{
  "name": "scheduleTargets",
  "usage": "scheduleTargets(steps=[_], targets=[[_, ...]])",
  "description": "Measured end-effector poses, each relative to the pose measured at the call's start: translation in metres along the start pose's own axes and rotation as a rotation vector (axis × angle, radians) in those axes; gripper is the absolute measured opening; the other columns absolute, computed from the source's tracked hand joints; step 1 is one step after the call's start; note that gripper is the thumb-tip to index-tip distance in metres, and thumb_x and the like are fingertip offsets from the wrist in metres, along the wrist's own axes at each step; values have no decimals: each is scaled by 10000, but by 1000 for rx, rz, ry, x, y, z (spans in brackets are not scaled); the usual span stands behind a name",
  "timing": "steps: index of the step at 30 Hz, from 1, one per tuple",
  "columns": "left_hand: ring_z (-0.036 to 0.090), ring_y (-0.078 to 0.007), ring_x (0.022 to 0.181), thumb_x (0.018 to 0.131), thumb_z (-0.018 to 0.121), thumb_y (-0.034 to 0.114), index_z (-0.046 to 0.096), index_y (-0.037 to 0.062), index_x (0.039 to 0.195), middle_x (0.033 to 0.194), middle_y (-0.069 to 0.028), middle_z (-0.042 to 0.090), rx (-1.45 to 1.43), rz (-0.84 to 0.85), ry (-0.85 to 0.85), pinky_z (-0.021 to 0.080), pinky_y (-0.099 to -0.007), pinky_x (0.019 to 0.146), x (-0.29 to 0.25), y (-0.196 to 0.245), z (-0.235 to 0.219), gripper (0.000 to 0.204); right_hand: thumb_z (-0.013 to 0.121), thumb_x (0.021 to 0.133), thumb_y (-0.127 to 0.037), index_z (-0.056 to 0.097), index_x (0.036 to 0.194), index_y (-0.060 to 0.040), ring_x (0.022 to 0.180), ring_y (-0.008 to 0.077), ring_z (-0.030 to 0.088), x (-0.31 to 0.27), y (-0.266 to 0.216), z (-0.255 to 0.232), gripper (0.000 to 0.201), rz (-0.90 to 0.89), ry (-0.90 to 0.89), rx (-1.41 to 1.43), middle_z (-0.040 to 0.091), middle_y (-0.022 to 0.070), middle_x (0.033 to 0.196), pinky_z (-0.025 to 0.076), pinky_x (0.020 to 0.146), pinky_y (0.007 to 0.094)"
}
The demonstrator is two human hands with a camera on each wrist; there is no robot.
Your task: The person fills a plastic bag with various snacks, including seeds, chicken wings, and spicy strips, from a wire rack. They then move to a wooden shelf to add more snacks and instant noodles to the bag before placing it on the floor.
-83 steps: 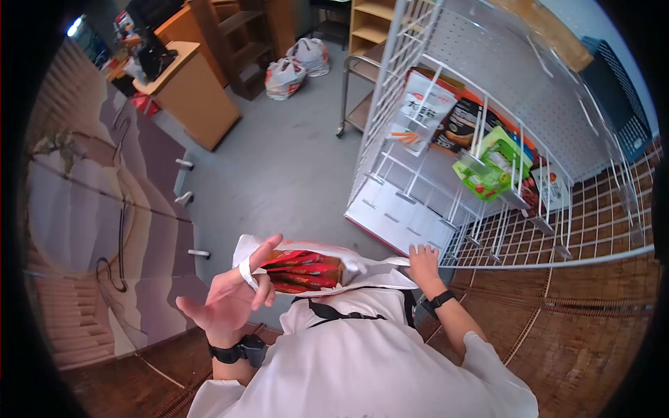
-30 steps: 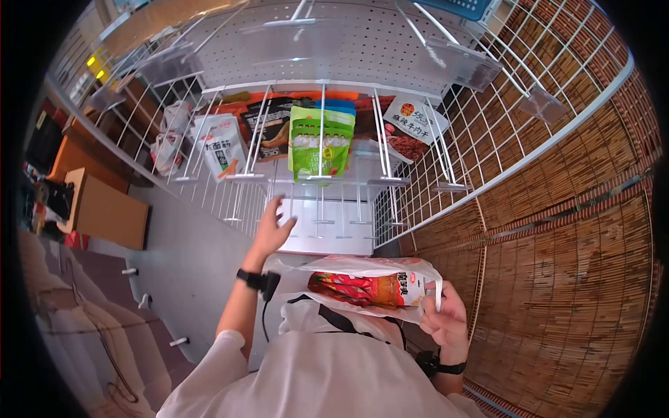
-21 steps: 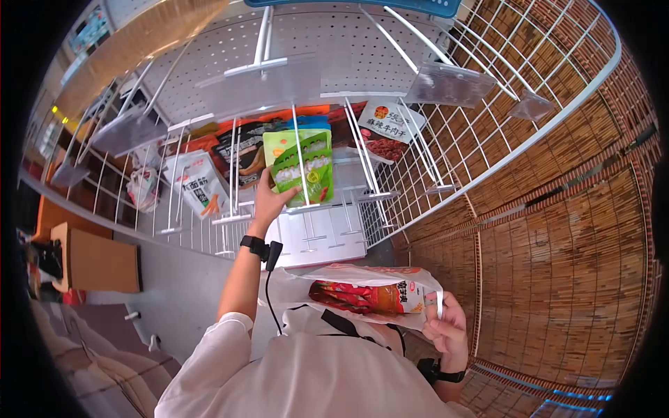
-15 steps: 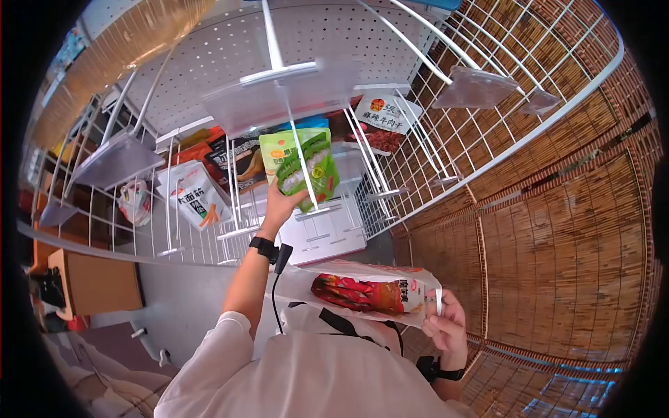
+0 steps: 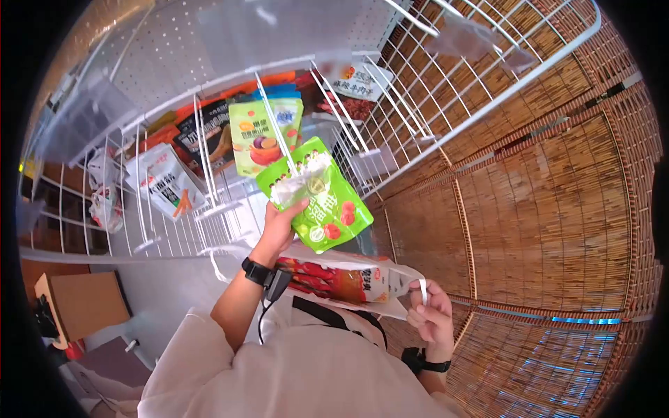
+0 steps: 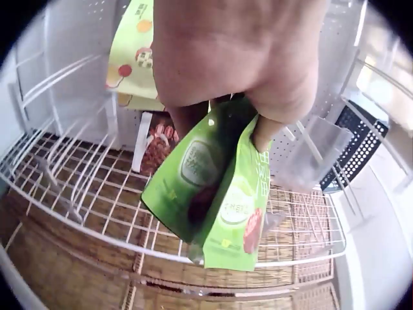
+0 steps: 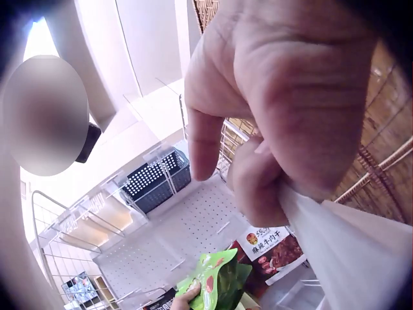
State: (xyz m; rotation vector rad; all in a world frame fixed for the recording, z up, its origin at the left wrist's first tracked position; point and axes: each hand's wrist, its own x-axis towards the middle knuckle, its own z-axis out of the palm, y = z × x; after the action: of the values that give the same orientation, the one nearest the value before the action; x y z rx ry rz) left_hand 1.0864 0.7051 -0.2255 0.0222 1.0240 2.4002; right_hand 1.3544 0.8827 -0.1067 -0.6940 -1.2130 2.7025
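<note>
My left hand grips green snack pouches by one edge, in front of the hooks; the left wrist view shows two pouches spread apart below my fingers. Behind them a pale yellow-green pouch still hangs on the rack. My right hand holds one handle of a white plastic bag at my waist, its fingers curled round the strap. Inside the bag lie red snack packets. The bag's other handle hangs loose on the left.
The white wire rack has hooks with clear tag holders jutting toward me. White, black and beef jerky packs sit along it. A bamboo screen stands on the right, a wooden cabinet at left.
My left hand has reached into the rack, taken hold of the green pouches and drawn them out toward the bag. The bag's right handle stays in my right hand. The view has turned toward the rack.
</note>
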Motion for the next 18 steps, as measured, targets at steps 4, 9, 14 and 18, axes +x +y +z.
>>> scheduleTargets(steps=[4,9,14,18], targets=[[547,-196,1089,823,590,-46,446,18,1253,1207,-98,551,-107,-164,-67,467,-340,916,-59,-29,3,457,576,799,7,413,1188,27,471,47,315,-10,-6,-10,422,40,-39,8,382,-10,674,230,445,214],[589,-197,1018,817,610,-28,540,9,1175,1111,-91,616,435,-295,-128,473,-329,891,-115,-69,-27,366,558,801,-7,378,1216,53,454,43,264,-25,-9,-36,456,57,-153,30,371,8,674,204,427,209],[598,-281,992,674,561,-56,604,19,1104,1092,-142,622,1030,19,-719,456,-333,893,-130,-109,-7,439,567,780,26,391,1194,3,498,53,323,-41,-6,-43,450,158,-245,4,376,-5,675,242,453,216],[603,-275,976,734,602,109,582,21,1140,1086,-164,618,1022,-65,-957,469,-322,853,-127,-206,24,416,584,764,29,377,1191,-5,533,65,338,-48,-5,-38,475,203,-311,-20,404,6,679,266,482,219]])
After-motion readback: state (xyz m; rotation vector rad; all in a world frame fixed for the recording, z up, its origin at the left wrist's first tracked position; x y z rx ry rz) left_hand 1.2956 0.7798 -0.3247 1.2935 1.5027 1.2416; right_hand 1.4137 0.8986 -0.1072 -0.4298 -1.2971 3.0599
